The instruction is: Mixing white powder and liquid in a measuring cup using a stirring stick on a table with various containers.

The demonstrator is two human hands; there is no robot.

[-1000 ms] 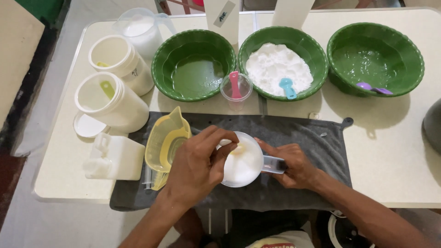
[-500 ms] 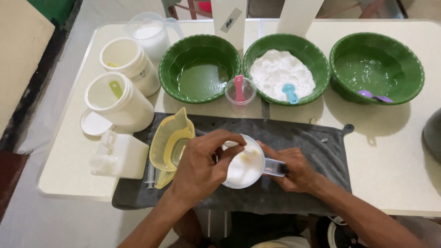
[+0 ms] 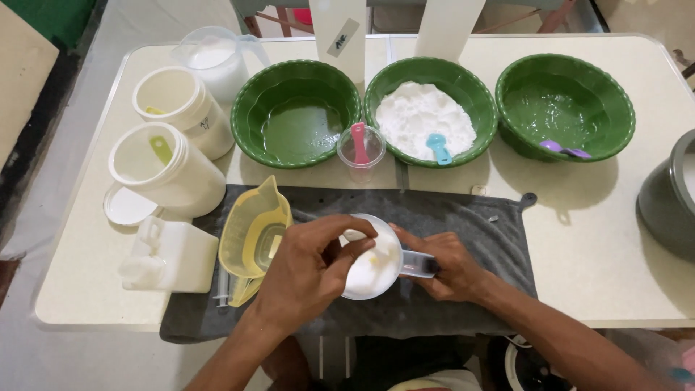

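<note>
Left hand (image 3: 311, 268): fingers curled and brought together over the rim of the clear measuring cup (image 3: 373, 257), thumb and fingertips pinched at the cup's mouth on a small pale object (too small to make out). Palm faces down; the forearm comes up from the lower edge of the view, angled toward the right.

Right hand (image 3: 449, 266): fingers closed around the cup's handle (image 3: 420, 263), thumb on top. Forearm enters from the lower right, wrist low against the cloth.

Clear measuring cup: filled with a white substance, upright on the dark grey cloth (image 3: 463, 217) near the table's front edge. Its handle points to the person's right, so the long axis runs left to right.

Adjacent items: yellow plastic jug (image 3: 253, 235), just beside the left hand, spout pointing away from the person; white square bottle (image 3: 170, 253) further left.

Behind the cloth: three green bowls, the left one (image 3: 295, 112) with greenish liquid, the middle one (image 3: 431, 108) with white powder and a blue scoop (image 3: 437, 148), the right one (image 3: 565, 105) with liquid; a small clear cup (image 3: 360, 148) holding a pink scoop; two white tubs (image 3: 170, 156).
</note>
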